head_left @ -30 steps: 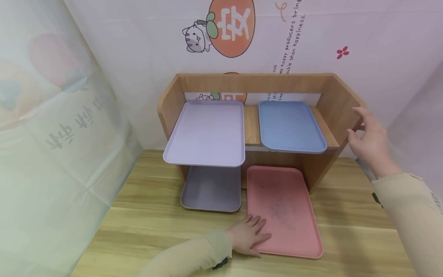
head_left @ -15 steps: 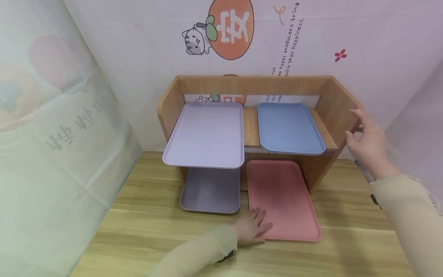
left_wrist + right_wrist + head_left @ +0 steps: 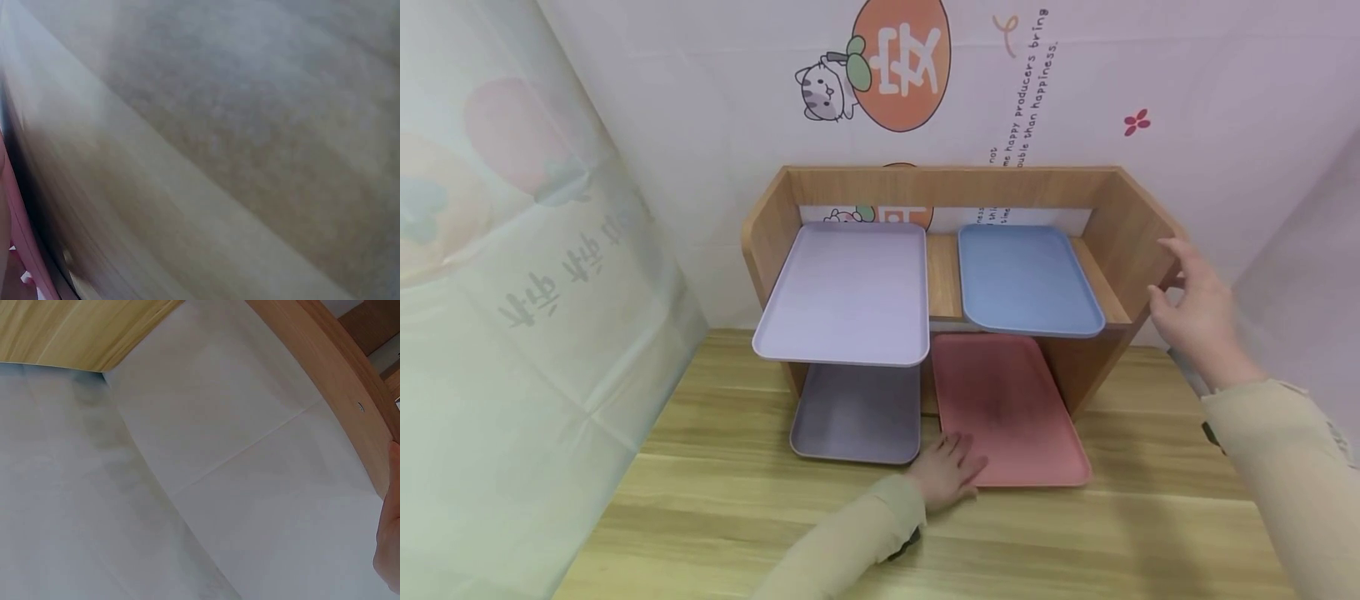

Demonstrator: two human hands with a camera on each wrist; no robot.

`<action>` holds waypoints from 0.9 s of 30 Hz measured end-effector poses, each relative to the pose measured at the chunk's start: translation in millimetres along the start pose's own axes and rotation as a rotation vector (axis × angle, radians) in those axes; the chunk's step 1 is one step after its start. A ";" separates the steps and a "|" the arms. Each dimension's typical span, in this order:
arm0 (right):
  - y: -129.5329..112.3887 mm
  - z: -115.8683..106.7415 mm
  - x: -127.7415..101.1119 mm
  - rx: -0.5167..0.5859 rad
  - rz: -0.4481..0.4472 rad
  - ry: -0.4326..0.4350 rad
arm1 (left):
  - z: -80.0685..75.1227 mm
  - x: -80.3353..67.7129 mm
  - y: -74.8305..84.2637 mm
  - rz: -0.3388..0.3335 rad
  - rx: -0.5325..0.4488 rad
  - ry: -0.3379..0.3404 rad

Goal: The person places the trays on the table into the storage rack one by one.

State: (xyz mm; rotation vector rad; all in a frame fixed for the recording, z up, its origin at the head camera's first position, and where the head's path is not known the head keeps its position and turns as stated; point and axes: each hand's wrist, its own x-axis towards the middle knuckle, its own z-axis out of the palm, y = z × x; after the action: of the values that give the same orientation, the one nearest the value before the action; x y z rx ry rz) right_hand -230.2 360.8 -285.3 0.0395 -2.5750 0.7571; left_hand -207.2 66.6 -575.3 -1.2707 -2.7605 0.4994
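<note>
Left hand on a pink tray, right hand at the side of a wooden shelf.

Head view: the left hand (image 3: 946,477) lies flat with straight fingers on the near left corner of the pink tray (image 3: 1009,412), which rests on the wooden surface (image 3: 722,508) with its far end under the shelf (image 3: 1127,225). Just left of it a grey tray (image 3: 856,412) also lies under the shelf; on the shelf board sit a lilac tray (image 3: 848,293) and a blue tray (image 3: 1025,279). The right hand (image 3: 1198,312) touches the shelf's right side panel with loosely spread fingers, gripping nothing.
Left wrist view: blurred wood grain of the surface, with a sliver of the pink tray (image 3: 22,237) at the lower left edge; the hand's state cannot be told here.
Right wrist view: white backdrop sheet (image 3: 206,456), the shelf's rounded edge (image 3: 337,375), and a fingertip of the right hand (image 3: 389,531) against it.
</note>
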 end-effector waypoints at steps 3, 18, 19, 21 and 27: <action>1.1 0.3 0.2 -0.002 0.009 -0.005 | 3.9 2.4 -1.1 -0.048 -0.006 0.029; 1.7 0.0 2.3 -0.021 0.028 -0.018 | -1.0 5.5 -9.6 -0.128 -0.099 0.043; 1.7 0.1 2.5 -0.024 0.029 -0.018 | -2.3 3.9 -11.8 -0.124 -0.120 0.047; 2.1 0.3 2.7 -0.029 0.026 -0.013 | -7.3 -0.8 -17.4 -0.115 -0.173 0.056; 11.0 7.5 -9.2 0.010 -0.039 -0.009 | -25.7 -33.3 -43.4 -0.137 -0.319 0.113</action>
State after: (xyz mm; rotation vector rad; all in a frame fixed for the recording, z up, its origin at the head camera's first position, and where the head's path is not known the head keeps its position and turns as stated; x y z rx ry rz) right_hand -226.7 365.4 -300.4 0.0958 -2.5712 0.7568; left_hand -212.1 22.1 -534.7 -1.1080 -2.8833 -0.0251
